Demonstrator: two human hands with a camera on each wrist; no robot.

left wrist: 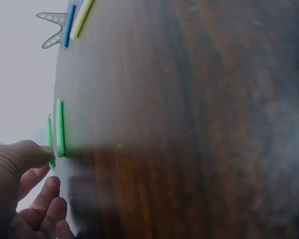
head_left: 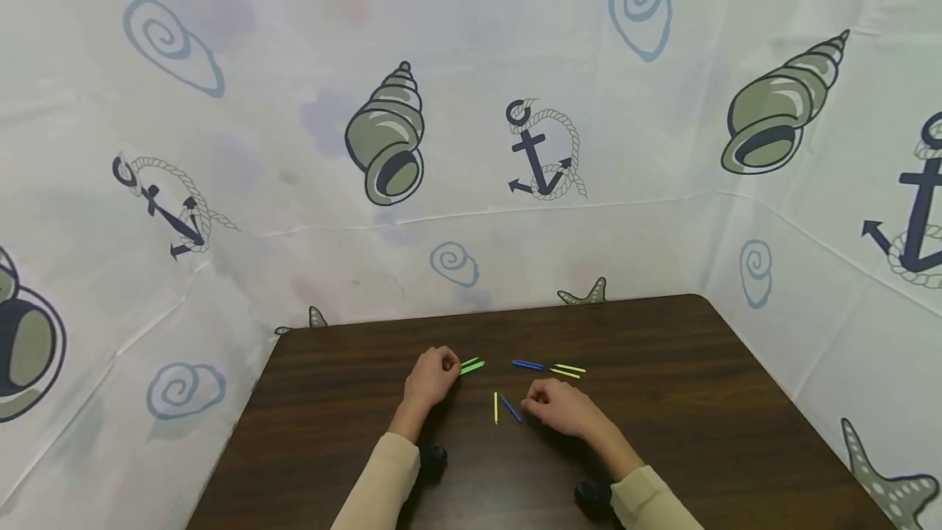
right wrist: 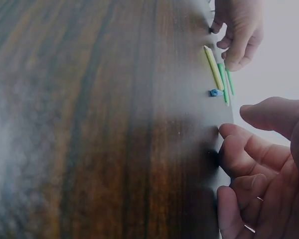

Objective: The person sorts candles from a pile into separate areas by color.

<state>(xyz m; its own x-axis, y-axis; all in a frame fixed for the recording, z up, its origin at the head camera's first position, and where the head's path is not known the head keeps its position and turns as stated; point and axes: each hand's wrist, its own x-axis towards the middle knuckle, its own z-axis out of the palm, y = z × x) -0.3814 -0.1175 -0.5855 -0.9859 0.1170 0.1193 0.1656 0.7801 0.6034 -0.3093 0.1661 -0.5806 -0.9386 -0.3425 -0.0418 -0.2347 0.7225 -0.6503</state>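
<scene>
My left hand [head_left: 430, 379] pinches a thin green candle [left wrist: 50, 134] between thumb and fingers, near one end. A second green candle [left wrist: 60, 128] lies alongside it on the table. My right hand [head_left: 562, 406] is low over the table with its fingers loosely bent. In the right wrist view, its thumb stands apart from the fingers and nothing is between them. Just left of that hand lie a single blue candle [head_left: 510, 408] and a single yellow candle [head_left: 496, 408], their far ends close together.
Behind the right hand, blue candles [head_left: 527, 365] lie end to end with two yellow candles [head_left: 567, 370] on the dark wooden table [head_left: 331, 399]. A white cloth [head_left: 471, 39] printed with shells and anchors hangs around the table's back and sides.
</scene>
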